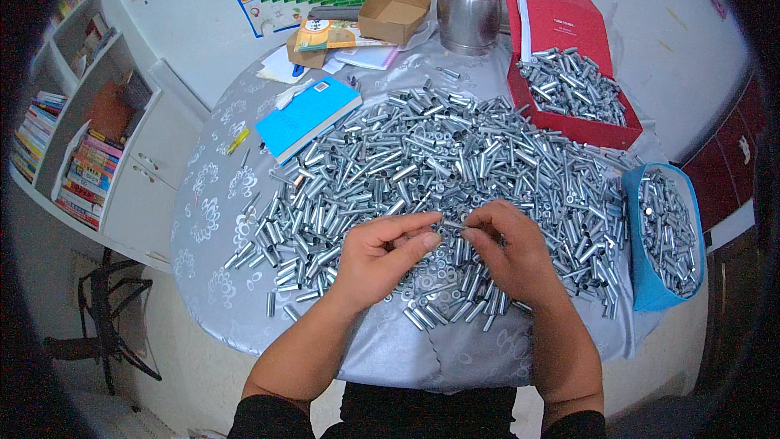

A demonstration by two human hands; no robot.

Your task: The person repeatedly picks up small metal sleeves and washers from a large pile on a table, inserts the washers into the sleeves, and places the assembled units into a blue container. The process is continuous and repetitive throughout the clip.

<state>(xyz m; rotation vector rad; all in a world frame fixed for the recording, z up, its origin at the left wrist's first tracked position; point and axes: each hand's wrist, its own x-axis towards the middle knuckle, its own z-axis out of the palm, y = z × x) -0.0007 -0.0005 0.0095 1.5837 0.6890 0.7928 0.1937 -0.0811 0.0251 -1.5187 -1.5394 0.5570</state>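
Note:
Over a large pile of metal sleeves, bolts and washers (365, 177), both hands meet near the pile's front middle. My left hand (390, 253) pinches one end of a small metal part (452, 224) between thumb and forefinger. The fingertips of my right hand (509, 250) close on its other end. The part looks thin like a bolt, but its exact kind is partly hidden by the fingers. Flat washers (432, 280) and short metal sleeves (420, 317) lie just below the hands on the grey patterned tablecloth (390, 360).
A red box (573, 131) and a blue fabric bin (661, 299), both filled with metal parts, stand at the right. A blue book (308, 116) lies at the pile's back left. Behind are a steel pot (469, 12), a cardboard box (390, 15) and a yellow tool (237, 141) further left.

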